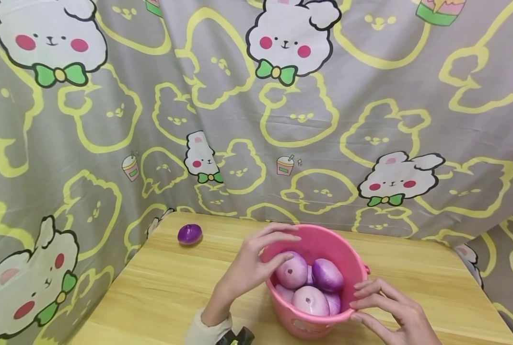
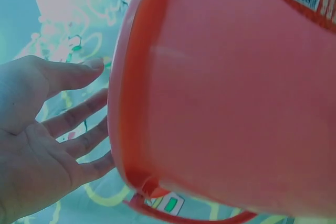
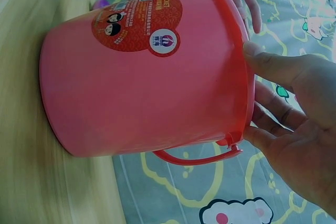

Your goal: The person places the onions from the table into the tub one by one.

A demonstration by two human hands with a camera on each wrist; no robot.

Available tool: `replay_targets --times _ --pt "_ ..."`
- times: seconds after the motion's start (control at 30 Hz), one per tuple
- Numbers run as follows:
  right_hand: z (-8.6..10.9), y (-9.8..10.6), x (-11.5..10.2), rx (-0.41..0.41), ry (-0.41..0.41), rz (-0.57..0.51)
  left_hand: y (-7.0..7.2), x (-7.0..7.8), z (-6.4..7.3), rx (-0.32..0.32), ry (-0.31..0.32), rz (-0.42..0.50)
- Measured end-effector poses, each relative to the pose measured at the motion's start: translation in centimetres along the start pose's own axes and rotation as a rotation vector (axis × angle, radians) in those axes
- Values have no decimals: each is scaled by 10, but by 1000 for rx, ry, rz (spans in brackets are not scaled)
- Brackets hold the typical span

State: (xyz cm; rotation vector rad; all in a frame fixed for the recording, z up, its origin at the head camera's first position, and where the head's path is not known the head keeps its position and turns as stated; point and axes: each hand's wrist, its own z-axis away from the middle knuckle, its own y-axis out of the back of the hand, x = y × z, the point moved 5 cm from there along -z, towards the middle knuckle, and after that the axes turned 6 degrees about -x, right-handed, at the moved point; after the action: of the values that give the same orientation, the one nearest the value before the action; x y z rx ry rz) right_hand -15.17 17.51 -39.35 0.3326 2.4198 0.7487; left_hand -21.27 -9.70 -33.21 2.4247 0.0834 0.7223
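Note:
A pink bucket (image 1: 291,326) stands upright on the wooden table, holding several purple onions (image 1: 310,301). My left hand (image 1: 256,261) reaches over the bucket's left rim, fingers spread and fairly straight. Its thumb overlaps an onion (image 1: 290,270) in the head view; in the left wrist view the thumb is apart from the rim and the fingertips pass behind it. At the right rim, my right hand (image 1: 394,311) holds the bucket's edge, thumb (image 3: 278,66) on the outside and fingers over the lip.
One small dark purple onion (image 1: 190,234) lies on the table (image 1: 153,287) at the far left. A grey patterned cloth (image 1: 239,120) hangs behind and beside the table. The bucket's handle (image 3: 199,158) hangs down along its side.

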Motion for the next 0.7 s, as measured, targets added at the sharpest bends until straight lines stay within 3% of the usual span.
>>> replay_targets --times 0.5,0.7 --pt "-1 2 -3 -29 -100 58 19 -16 6 57 71 -41" --pt "-2 1 -2 -6 -47 46 25 -21 7 74 70 -58"
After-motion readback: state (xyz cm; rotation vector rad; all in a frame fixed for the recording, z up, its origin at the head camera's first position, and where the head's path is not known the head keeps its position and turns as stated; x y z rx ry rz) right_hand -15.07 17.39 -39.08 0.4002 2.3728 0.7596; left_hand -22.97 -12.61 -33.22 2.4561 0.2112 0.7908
